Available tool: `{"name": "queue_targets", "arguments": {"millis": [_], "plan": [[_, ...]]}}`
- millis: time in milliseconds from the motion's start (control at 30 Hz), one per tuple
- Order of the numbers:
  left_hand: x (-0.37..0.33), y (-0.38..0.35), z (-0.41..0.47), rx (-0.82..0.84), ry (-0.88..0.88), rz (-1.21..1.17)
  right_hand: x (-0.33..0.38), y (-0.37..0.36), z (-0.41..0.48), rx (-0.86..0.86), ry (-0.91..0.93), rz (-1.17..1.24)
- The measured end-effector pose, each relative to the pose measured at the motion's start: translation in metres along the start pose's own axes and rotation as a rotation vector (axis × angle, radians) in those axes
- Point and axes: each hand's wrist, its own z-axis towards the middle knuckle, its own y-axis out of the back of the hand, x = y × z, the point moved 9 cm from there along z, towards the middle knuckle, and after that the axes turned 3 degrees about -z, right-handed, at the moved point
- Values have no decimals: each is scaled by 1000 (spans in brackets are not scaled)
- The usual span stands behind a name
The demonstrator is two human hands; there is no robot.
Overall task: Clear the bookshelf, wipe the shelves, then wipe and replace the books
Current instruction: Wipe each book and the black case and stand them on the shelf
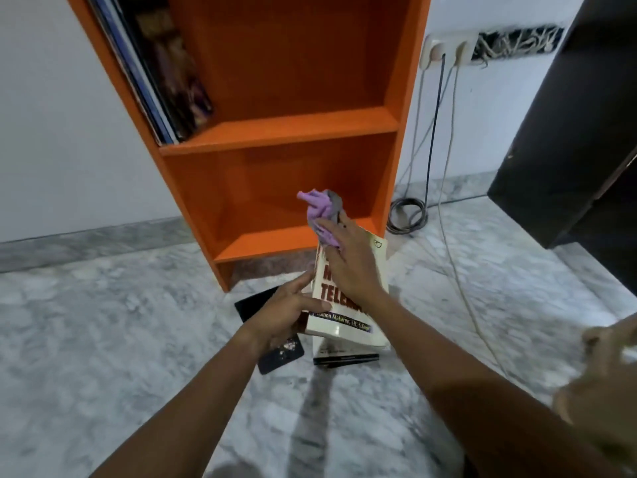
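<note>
Purple cloth [320, 208] pinched in my right hand [348, 267], fingers atop white book [344, 327] | left hand [286, 312] fingers clamp its edge

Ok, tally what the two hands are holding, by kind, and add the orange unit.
Book: 1, gripped by the left hand
Purple cloth: 1, held on the cover by the right hand
Orange bookshelf: 1
Total: 3
</note>
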Motion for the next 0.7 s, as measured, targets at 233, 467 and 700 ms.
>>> {"name": "queue_targets", "arguments": {"millis": [233,467,700], "plan": [[-59,-11,-39,9,-188,-50,-7,76,36,-212,-169,68],[-81,2,-47,-78,-257,-168,62,66,10,-173,-45,68],[-91,36,-52,-180,-358,-308,117,37,-44,10,285,-48]]}}
